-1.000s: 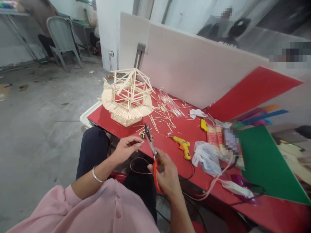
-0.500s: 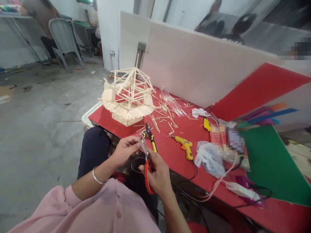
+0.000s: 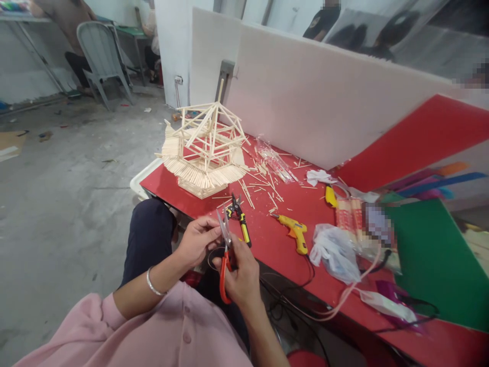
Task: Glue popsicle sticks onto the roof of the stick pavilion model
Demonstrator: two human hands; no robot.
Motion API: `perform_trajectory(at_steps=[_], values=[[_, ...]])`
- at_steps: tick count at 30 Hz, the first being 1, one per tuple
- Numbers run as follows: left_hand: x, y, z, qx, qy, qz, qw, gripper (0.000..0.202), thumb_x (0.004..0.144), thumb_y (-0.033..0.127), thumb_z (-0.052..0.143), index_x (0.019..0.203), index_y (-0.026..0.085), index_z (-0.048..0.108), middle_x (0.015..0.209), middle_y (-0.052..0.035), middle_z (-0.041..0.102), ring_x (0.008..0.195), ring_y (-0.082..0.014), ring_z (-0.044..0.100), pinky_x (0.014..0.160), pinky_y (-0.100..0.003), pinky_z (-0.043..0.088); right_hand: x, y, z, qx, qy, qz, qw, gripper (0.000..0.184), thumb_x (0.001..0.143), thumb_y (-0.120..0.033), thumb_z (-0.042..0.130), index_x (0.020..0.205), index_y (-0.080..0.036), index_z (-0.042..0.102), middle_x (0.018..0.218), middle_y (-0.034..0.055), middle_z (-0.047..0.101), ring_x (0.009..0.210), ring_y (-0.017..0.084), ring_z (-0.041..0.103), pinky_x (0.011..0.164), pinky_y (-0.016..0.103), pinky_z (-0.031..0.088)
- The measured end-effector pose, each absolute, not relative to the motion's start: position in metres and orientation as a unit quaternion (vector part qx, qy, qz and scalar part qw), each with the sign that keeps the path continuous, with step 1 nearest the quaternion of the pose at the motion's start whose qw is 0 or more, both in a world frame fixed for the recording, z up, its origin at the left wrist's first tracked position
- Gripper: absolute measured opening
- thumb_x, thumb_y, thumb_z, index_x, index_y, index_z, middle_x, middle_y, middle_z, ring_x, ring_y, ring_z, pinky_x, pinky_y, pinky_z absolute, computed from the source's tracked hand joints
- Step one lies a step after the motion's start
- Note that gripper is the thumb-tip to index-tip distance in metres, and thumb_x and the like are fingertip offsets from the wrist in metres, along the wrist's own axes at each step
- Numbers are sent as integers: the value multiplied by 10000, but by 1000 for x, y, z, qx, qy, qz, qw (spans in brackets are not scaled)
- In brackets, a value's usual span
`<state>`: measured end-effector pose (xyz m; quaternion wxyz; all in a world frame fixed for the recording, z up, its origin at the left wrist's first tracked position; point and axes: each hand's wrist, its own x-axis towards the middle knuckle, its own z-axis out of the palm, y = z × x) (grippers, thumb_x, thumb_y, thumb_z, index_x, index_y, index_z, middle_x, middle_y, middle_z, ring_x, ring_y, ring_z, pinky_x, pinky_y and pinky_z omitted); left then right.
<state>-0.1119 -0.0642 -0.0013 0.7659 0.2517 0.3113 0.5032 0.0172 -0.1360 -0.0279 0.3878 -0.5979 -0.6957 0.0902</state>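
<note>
My right hand is closed round the red handles of a pair of scissors, blades pointing up. My left hand pinches something thin right at the blades; I cannot make out what it is. Both hands hover just off the near edge of the red table, above my lap. Yellow-handled pliers lie on the table just beyond the hands. A roof-shaped model of wooden sticks stands at the table's far left corner, with loose sticks scattered beside it.
A yellow glue gun lies mid-table, its cable trailing off the front edge. Plastic bags, stick packets and a green sheet lie to the right. White boards stand behind. A grey chair and seated people are across the floor.
My right hand has drawn the scissors down and toward me, off the table. The pliers, hidden behind the scissors a second ago, now show on the table. My left hand stays at the blades.
</note>
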Motion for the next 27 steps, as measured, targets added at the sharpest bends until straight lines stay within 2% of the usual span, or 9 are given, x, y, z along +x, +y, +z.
perform_trajectory(at_steps=[6,11,18,22,27], values=[[-106,-70,2,222,325,525,755,366,513,319,926,631,133,633,519,23,606,415,-53,496,371,-140,330,10,-136,-39,-583,-687,67,428,527,903,-407,590,1363,-176,482,1053,119,681,900,220,684,707,315,568],[-101,-73,3,203,335,539,745,388,489,322,930,597,133,609,563,35,603,413,-34,466,367,-140,334,8,-136,-38,-566,-690,57,447,461,924,-339,565,1348,-171,501,1056,113,712,933,217,698,766,318,576],[-102,-71,1,212,344,537,740,379,513,335,921,629,137,620,526,39,578,415,-44,470,373,-143,326,9,-136,-35,-622,-678,76,383,510,879,-434,552,1317,-178,501,1086,113,687,956,232,687,743,330,573],[-103,-70,-3,212,346,538,739,382,515,336,919,643,136,620,549,35,586,443,-52,492,390,-149,344,10,-137,-38,-643,-676,59,354,535,856,-425,560,1332,-191,486,1095,109,677,947,244,686,761,356,568],[-103,-71,-8,235,365,540,722,384,538,361,907,647,136,616,542,35,587,421,-41,462,388,-151,348,10,-136,-38,-644,-675,77,351,528,843,-383,575,1329,-194,493,1057,99,673,870,226,682,713,330,561]])
